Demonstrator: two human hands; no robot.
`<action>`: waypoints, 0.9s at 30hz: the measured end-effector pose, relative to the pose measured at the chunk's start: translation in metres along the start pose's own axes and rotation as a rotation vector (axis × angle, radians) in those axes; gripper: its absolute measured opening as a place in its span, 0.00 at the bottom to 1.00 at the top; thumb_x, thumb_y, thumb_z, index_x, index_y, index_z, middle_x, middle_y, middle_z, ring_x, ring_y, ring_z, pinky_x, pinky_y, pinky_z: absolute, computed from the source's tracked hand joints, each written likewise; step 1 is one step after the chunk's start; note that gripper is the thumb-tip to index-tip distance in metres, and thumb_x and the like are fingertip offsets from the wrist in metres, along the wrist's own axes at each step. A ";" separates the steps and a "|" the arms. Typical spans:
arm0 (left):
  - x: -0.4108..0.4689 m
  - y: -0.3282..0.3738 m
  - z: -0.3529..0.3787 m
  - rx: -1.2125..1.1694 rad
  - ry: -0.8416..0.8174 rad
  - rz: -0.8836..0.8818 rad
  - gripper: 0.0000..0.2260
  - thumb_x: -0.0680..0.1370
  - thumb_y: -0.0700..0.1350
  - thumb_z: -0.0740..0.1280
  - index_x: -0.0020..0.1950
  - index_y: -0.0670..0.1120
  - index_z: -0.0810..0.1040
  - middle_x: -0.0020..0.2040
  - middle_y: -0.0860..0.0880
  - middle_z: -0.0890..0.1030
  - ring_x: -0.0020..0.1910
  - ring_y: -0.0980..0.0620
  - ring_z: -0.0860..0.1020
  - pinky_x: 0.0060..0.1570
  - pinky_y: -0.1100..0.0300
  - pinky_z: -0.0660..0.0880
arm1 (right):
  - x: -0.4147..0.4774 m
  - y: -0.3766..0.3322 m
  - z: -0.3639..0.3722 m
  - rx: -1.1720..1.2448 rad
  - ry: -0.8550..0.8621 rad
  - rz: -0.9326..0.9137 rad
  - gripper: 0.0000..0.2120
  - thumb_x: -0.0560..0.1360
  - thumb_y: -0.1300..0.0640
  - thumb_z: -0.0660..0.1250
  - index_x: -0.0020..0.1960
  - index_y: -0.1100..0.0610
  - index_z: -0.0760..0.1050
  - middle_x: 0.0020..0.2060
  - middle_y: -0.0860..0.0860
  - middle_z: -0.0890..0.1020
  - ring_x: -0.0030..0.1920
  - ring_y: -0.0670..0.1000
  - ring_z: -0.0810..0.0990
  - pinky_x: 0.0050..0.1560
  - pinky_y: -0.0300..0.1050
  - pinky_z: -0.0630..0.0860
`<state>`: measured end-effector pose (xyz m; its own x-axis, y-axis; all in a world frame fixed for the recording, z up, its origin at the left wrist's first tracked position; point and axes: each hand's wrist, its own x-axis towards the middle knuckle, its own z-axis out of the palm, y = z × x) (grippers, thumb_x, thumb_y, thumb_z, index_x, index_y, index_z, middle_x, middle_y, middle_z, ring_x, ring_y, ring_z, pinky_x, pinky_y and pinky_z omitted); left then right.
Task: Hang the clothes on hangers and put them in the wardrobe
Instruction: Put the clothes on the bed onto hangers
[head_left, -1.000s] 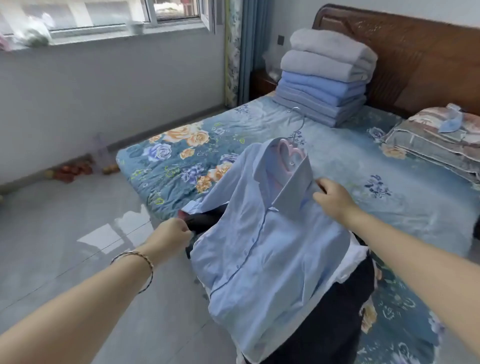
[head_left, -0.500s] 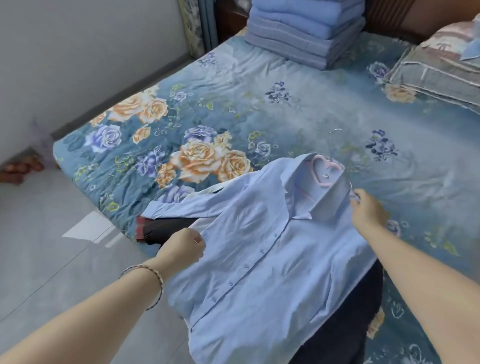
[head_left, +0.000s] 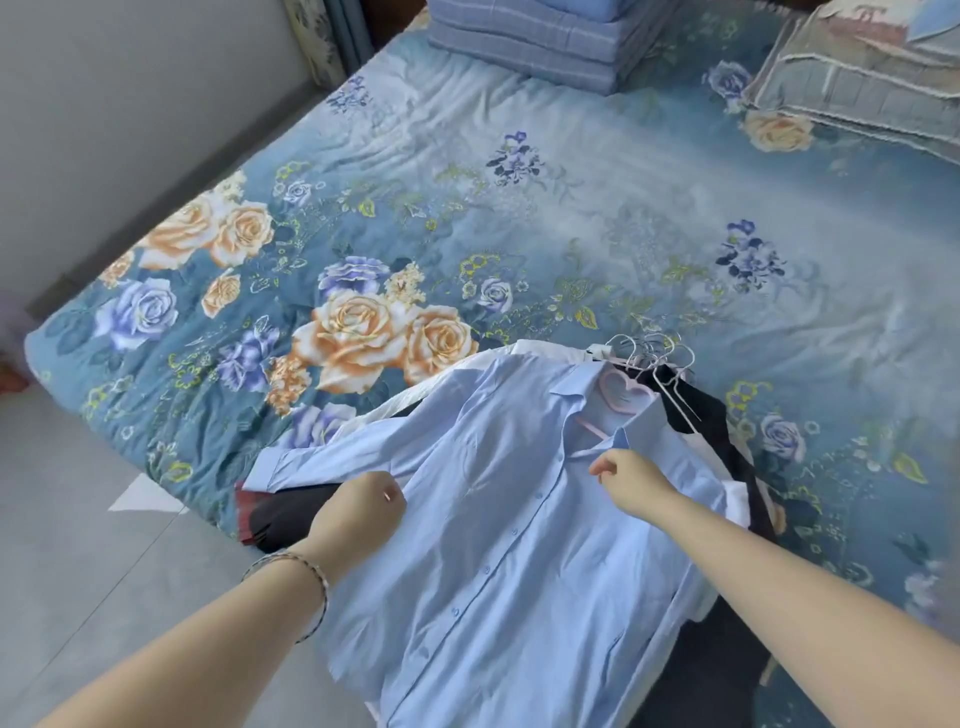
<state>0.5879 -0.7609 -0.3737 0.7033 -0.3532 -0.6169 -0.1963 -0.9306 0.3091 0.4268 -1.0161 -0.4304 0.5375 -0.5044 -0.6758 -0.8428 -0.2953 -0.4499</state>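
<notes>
Two hands on this one: your left hand (head_left: 358, 512) has its fingers curled tight into the fabric of the light blue button-up cotton shirt (head_left: 509, 571), right by the sleeve seam. Your right hand (head_left: 631, 475) pinches the shirt's front edge just under the collar. The shirt lies flat on a pile of black and white clothes (head_left: 291, 514) at the near edge of the blue floral-quilted bed (head_left: 519, 234). A pink plastic heart-necked hanger (head_left: 621, 392) pokes out of its collar. Folded blue blankets (head_left: 545, 41) sit at the far edge.
</notes>
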 end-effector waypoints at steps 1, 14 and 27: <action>0.003 0.001 -0.004 0.053 0.018 0.009 0.10 0.76 0.42 0.57 0.39 0.45 0.76 0.40 0.48 0.82 0.42 0.45 0.80 0.39 0.57 0.74 | -0.003 -0.003 0.002 0.011 -0.013 -0.008 0.13 0.77 0.65 0.55 0.54 0.56 0.76 0.59 0.56 0.78 0.54 0.54 0.75 0.48 0.38 0.68; 0.118 0.006 -0.013 0.194 -0.192 0.201 0.10 0.74 0.40 0.59 0.36 0.46 0.76 0.38 0.49 0.83 0.40 0.48 0.81 0.42 0.57 0.77 | 0.014 -0.019 0.016 0.120 0.307 0.227 0.15 0.77 0.64 0.56 0.59 0.59 0.75 0.60 0.55 0.77 0.58 0.57 0.76 0.53 0.45 0.73; 0.240 0.053 0.039 0.014 0.104 0.427 0.09 0.77 0.40 0.60 0.44 0.43 0.79 0.37 0.44 0.81 0.40 0.41 0.78 0.41 0.52 0.75 | 0.137 0.070 0.003 -0.050 0.410 0.484 0.24 0.76 0.64 0.59 0.71 0.61 0.61 0.70 0.59 0.65 0.69 0.60 0.64 0.66 0.52 0.66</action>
<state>0.7198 -0.8986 -0.5332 0.6220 -0.6959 -0.3589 -0.4934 -0.7043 0.5104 0.4415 -1.1042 -0.5564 0.0498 -0.8572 -0.5126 -0.9933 0.0111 -0.1151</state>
